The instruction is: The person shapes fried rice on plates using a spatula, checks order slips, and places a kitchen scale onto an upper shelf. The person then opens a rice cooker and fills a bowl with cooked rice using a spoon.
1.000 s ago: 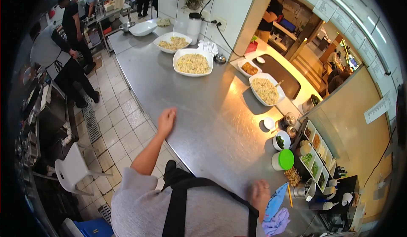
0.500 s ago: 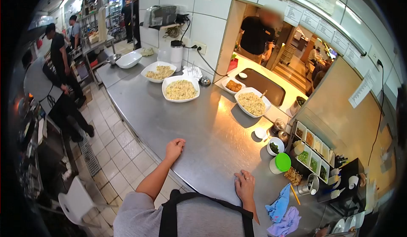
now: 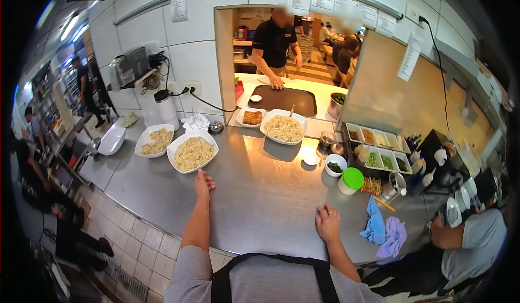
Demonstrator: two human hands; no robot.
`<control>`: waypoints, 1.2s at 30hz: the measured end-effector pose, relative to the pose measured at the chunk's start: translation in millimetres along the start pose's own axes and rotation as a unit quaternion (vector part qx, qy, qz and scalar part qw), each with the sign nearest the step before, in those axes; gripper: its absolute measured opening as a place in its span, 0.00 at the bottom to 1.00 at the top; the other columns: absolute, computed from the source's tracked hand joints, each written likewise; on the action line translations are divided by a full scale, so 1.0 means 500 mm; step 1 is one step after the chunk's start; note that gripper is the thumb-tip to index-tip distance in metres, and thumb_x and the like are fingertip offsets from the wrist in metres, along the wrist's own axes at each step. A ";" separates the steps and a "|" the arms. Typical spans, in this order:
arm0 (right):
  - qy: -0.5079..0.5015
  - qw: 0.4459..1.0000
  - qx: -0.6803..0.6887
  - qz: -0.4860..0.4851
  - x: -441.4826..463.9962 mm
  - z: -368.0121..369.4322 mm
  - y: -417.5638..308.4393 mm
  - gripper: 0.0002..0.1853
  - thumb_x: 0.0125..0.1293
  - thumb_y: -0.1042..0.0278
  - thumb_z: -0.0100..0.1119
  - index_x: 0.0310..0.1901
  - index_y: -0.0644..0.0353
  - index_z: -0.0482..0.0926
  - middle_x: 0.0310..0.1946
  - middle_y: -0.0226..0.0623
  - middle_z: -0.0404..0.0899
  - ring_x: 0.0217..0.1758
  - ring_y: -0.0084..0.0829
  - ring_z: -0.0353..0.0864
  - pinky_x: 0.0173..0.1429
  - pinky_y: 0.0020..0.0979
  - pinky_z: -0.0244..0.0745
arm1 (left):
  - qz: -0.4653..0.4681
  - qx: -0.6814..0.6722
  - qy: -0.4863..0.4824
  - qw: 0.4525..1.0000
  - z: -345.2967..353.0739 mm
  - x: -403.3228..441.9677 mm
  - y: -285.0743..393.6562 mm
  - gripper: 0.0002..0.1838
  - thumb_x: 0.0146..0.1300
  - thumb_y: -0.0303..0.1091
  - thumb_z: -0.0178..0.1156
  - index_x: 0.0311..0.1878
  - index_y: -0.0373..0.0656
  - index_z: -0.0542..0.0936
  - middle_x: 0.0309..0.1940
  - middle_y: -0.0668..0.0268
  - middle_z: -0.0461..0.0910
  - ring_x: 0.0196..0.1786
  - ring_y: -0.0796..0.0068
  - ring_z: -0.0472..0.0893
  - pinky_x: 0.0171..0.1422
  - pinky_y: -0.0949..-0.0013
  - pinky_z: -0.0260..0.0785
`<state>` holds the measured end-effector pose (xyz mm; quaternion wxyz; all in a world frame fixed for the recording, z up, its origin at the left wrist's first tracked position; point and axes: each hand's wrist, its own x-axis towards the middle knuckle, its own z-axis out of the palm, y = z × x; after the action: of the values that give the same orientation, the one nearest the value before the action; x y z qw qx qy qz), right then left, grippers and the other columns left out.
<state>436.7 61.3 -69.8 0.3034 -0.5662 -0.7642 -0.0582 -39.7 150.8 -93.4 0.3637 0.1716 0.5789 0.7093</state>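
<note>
My left hand (image 3: 203, 184) reaches forward over the steel counter, fingers loosely bent. Its fingertips are at the near rim of a white square bowl (image 3: 215, 144) heaped with what looks like fried rice (image 3: 193, 152); whether they touch is unclear. Nothing shows in that hand. Resting on the counter, my right hand (image 3: 327, 223) has relaxed, slightly curled fingers and holds nothing. A second rice bowl (image 3: 153, 155) stands left of the first. By the serving window sits a third bowl (image 3: 281, 141) of rice with a spoon (image 3: 292, 110), beside a dish of browned pieces (image 3: 252, 118).
A brown tray (image 3: 300, 103) lies in the window, a person's hand (image 3: 276, 82) at its far edge. Right of me are a green-lidded tub (image 3: 353, 179), a bowl of greens (image 3: 334, 167), garnish containers (image 3: 387, 161) and cloths (image 3: 374, 221). Another person (image 3: 468, 243) stands at far right.
My left hand has moved forward to the rice bowl. My right hand stays on the counter. The view has turned, and the person at the window now reaches to the tray.
</note>
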 end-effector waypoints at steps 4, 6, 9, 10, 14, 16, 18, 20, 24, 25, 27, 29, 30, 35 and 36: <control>0.001 0.999 -0.034 0.023 -0.001 0.014 0.001 0.17 0.53 0.66 0.61 0.47 0.54 0.76 0.52 0.44 0.73 0.56 0.43 0.70 0.58 0.42 0.62 | -0.008 0.020 -0.017 1.000 -0.017 0.081 0.005 0.27 0.67 0.56 0.47 0.37 0.36 0.75 0.20 0.64 0.73 0.16 0.76 0.73 0.17 0.75 0.69; -0.006 0.999 -0.041 0.028 0.004 0.010 0.003 0.18 0.53 0.66 0.60 0.48 0.54 0.76 0.52 0.44 0.72 0.56 0.42 0.70 0.59 0.42 0.62 | -0.027 0.036 -0.032 0.998 -0.024 0.087 0.015 0.28 0.67 0.56 0.47 0.36 0.35 0.74 0.19 0.65 0.73 0.16 0.75 0.73 0.18 0.75 0.70; -0.027 0.998 -0.034 0.041 0.004 0.008 -0.007 0.17 0.54 0.66 0.60 0.48 0.53 0.76 0.52 0.43 0.72 0.57 0.42 0.69 0.60 0.42 0.61 | -0.046 0.018 -0.034 0.998 -0.040 0.110 0.037 0.26 0.67 0.55 0.47 0.39 0.35 0.74 0.23 0.63 0.75 0.20 0.74 0.75 0.21 0.74 0.72; -0.032 0.998 -0.033 0.043 0.006 0.006 -0.007 0.17 0.54 0.66 0.59 0.48 0.53 0.75 0.52 0.43 0.72 0.57 0.42 0.69 0.60 0.42 0.61 | -0.031 -0.013 -0.012 0.999 -0.046 0.123 0.036 0.26 0.67 0.54 0.48 0.40 0.35 0.74 0.25 0.62 0.75 0.21 0.74 0.76 0.23 0.73 0.73; -0.033 0.998 -0.041 0.029 0.006 0.006 -0.004 0.17 0.55 0.66 0.58 0.47 0.54 0.75 0.52 0.43 0.72 0.58 0.42 0.69 0.60 0.42 0.61 | 0.033 -0.077 -0.004 0.997 -0.100 0.127 0.006 0.21 0.68 0.46 0.49 0.51 0.36 0.73 0.34 0.61 0.75 0.30 0.73 0.77 0.36 0.72 0.75; -0.032 0.999 -0.038 0.023 0.006 0.004 -0.005 0.16 0.55 0.66 0.58 0.47 0.54 0.75 0.52 0.43 0.72 0.58 0.42 0.68 0.59 0.42 0.61 | 0.089 0.004 -0.029 0.996 -0.130 0.114 -0.011 0.19 0.69 0.42 0.50 0.53 0.37 0.74 0.33 0.62 0.76 0.30 0.74 0.77 0.38 0.72 0.74; -0.029 0.998 -0.041 0.023 0.003 0.007 -0.002 0.16 0.56 0.65 0.58 0.48 0.53 0.75 0.52 0.43 0.72 0.58 0.42 0.68 0.60 0.42 0.61 | 0.142 0.113 -0.037 0.983 -0.150 0.070 -0.025 0.16 0.68 0.38 0.50 0.52 0.37 0.75 0.31 0.64 0.77 0.30 0.76 0.76 0.37 0.73 0.73; -0.025 0.999 -0.039 0.023 -0.001 0.011 0.003 0.16 0.56 0.65 0.57 0.48 0.53 0.75 0.53 0.42 0.72 0.58 0.41 0.68 0.60 0.42 0.60 | 0.181 0.182 -0.038 0.966 -0.156 -0.007 -0.023 0.14 0.67 0.35 0.51 0.49 0.37 0.77 0.30 0.66 0.78 0.30 0.79 0.76 0.37 0.75 0.71; -0.026 0.999 -0.033 0.026 -0.008 0.011 0.006 0.16 0.57 0.64 0.56 0.49 0.53 0.74 0.53 0.42 0.72 0.59 0.41 0.68 0.60 0.42 0.60 | 0.221 0.216 -0.048 0.950 -0.189 -0.135 -0.049 0.11 0.64 0.31 0.53 0.46 0.37 0.79 0.26 0.69 0.78 0.29 0.81 0.74 0.36 0.77 0.69; -0.028 0.999 -0.034 0.028 -0.011 0.011 0.007 0.17 0.58 0.63 0.56 0.49 0.52 0.74 0.53 0.42 0.71 0.59 0.41 0.67 0.61 0.42 0.60 | 0.227 0.218 -0.053 0.948 -0.200 -0.165 -0.060 0.11 0.63 0.30 0.54 0.46 0.37 0.79 0.26 0.69 0.77 0.29 0.81 0.74 0.36 0.77 0.68; -0.027 0.998 -0.040 0.029 -0.016 0.022 0.014 0.17 0.59 0.62 0.54 0.50 0.52 0.74 0.54 0.42 0.71 0.60 0.41 0.67 0.61 0.42 0.60 | 0.204 0.208 -0.064 0.955 -0.221 -0.229 -0.067 0.10 0.63 0.30 0.54 0.45 0.38 0.79 0.25 0.69 0.77 0.28 0.81 0.74 0.34 0.76 0.68; -0.023 0.998 -0.053 0.034 -0.036 0.031 0.018 0.17 0.60 0.61 0.53 0.51 0.52 0.73 0.55 0.42 0.71 0.60 0.41 0.66 0.61 0.43 0.60 | 0.159 0.175 -0.086 0.968 -0.238 -0.305 -0.064 0.09 0.63 0.31 0.55 0.43 0.39 0.80 0.25 0.69 0.77 0.26 0.81 0.74 0.32 0.76 0.67; -0.020 0.997 -0.062 0.037 -0.046 0.036 0.015 0.18 0.61 0.61 0.52 0.52 0.52 0.73 0.55 0.42 0.71 0.61 0.41 0.66 0.61 0.44 0.59 | 0.126 0.147 -0.100 0.976 -0.252 -0.346 -0.062 0.09 0.63 0.33 0.55 0.42 0.40 0.80 0.25 0.69 0.77 0.26 0.81 0.73 0.31 0.75 0.67; -0.043 0.996 -0.070 0.033 -0.139 -0.008 -0.016 0.21 0.63 0.58 0.49 0.57 0.50 0.70 0.59 0.42 0.69 0.64 0.41 0.63 0.62 0.51 0.57 | -0.055 0.161 -0.205 0.964 -0.407 -0.564 -0.230 0.16 0.63 0.48 0.51 0.34 0.45 0.78 0.25 0.67 0.78 0.26 0.78 0.75 0.28 0.72 0.67; -0.055 0.996 -0.063 0.033 -0.157 -0.021 -0.019 0.21 0.63 0.57 0.49 0.58 0.49 0.70 0.59 0.42 0.68 0.65 0.41 0.62 0.63 0.52 0.56 | -0.183 0.229 -0.212 0.933 -0.465 -0.619 -0.326 0.17 0.62 0.47 0.50 0.41 0.46 0.79 0.30 0.67 0.79 0.31 0.75 0.76 0.32 0.69 0.69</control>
<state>446.1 -11.6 -100.5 0.2264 -0.6118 -0.7551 -0.0650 67.0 -221.9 -255.4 0.5520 0.2875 0.6564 0.4264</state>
